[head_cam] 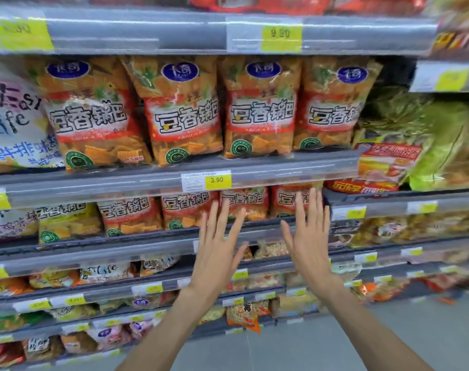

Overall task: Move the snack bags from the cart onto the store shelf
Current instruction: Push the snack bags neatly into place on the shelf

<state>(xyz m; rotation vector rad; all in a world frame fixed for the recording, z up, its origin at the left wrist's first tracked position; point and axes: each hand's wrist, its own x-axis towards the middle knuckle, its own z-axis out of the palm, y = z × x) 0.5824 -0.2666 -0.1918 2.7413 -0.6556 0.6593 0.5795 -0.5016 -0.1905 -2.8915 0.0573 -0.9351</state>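
Observation:
Several orange and red snack bags (260,108) stand upright in a row on the grey store shelf (147,183) at eye level. More of the same bags (185,210) sit on the shelf below. My left hand (217,247) and my right hand (308,236) are both raised in front of the lower row, palms toward the shelf, fingers spread, holding nothing and touching no bag. The cart is out of view.
A white and blue bag (14,124) stands at the left of the upper row, and green bags (429,140) at the right. A yellow 3.90 price tag (217,180) hangs on the shelf edge. Lower shelves hold mixed snacks; grey floor (388,338) lies at the bottom right.

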